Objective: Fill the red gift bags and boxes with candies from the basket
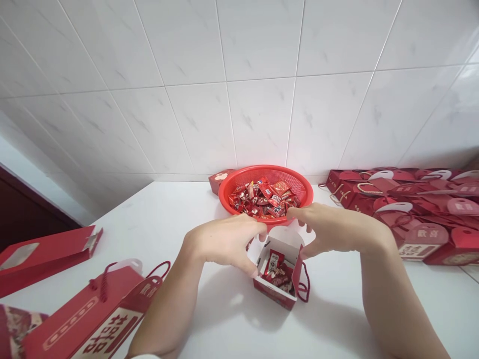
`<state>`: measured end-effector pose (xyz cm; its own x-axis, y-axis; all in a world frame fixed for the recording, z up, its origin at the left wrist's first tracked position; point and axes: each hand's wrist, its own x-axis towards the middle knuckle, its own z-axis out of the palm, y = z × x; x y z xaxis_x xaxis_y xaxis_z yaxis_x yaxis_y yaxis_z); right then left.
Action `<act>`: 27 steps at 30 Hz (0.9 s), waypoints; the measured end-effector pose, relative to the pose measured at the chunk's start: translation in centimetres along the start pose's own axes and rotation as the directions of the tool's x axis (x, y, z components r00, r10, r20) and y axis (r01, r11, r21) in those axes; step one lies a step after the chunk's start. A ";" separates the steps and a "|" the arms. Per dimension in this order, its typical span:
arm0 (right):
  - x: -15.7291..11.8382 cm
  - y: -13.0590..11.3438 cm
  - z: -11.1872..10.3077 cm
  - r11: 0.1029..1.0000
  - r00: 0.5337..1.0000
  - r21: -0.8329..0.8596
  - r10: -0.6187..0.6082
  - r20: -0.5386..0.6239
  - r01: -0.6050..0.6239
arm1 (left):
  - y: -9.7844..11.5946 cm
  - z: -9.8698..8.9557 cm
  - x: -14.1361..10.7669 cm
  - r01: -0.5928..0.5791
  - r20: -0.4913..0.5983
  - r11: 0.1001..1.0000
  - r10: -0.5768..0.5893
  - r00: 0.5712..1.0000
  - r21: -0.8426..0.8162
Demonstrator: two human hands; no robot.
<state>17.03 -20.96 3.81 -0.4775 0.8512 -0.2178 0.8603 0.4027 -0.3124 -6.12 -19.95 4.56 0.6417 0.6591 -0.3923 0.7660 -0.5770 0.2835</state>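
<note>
A small red gift box with a white inside stands open on the white table in front of me, several wrapped candies lying in it. My left hand is curved round its left side flap, the thumb on the box's edge. At the right side, my right hand has its thumb against the raised red flap, and its index finger reaches near the basket's rim. The other fingertips are partly hidden. A dark red cord handle hangs off the box's right side. Just behind is a red plastic basket holding many wrapped candies.
Rows of closed red gift boxes crowd the right side. Another small red box sits behind the basket by the tiled wall. At the left lie a red gift bag or box with cords and a long red packet.
</note>
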 end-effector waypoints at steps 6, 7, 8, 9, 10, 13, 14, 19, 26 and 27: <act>0.9 -1.7 0.7 0.993 0.994 -0.111 0.059 0.097 -0.048 | 1.4 0.4 -0.2 -0.225 0.069 0.974 0.226 0.972 -0.020; 1.2 -1.8 1.0 0.992 0.994 -0.120 0.061 0.096 -0.049 | 1.5 0.5 -0.1 -0.250 0.092 0.968 0.252 0.963 -0.033; 1.6 -1.9 1.3 0.990 0.994 -0.129 0.065 0.092 -0.053 | 1.6 0.6 0.1 -0.265 0.115 0.963 0.268 0.957 -0.042; 2.0 -2.0 1.6 0.989 0.994 -0.139 0.069 0.086 -0.057 | 1.6 0.7 0.4 -0.267 0.135 0.963 0.271 0.953 -0.046; 2.4 -2.1 1.9 0.986 0.994 -0.153 0.072 0.081 -0.059 | 1.6 0.9 0.8 -0.258 0.152 0.965 0.262 0.953 -0.045; 3.2 -2.4 2.5 0.982 0.992 -0.184 0.063 0.110 -0.042 | 1.6 1.5 1.9 -0.176 0.136 0.984 0.175 0.975 -0.005; 3.3 -2.5 2.5 0.982 0.991 -0.188 0.055 0.126 -0.030 | 1.5 1.7 2.1 -0.130 0.109 0.991 0.127 0.986 0.018; 2.6 -2.1 1.9 0.986 0.988 -0.151 -0.050 0.148 0.072 | 1.5 2.1 2.5 0.081 -0.027 0.995 -0.079 0.996 0.057; 2.0 -2.1 1.9 0.974 0.941 -0.041 -0.204 0.268 0.223 | 1.1 1.9 3.0 -0.025 -0.031 1.000 0.024 0.999 -0.019; 2.0 -2.1 1.9 0.970 0.936 -0.032 -0.224 0.273 0.242 | 0.8 1.9 3.3 -0.053 0.005 0.998 0.054 0.999 -0.038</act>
<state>13.91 -20.75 2.31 -0.6883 0.6143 -0.3858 0.7246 0.6073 -0.3256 -3.50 -19.17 1.81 0.6817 0.6249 -0.3805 0.7315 -0.5926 0.3373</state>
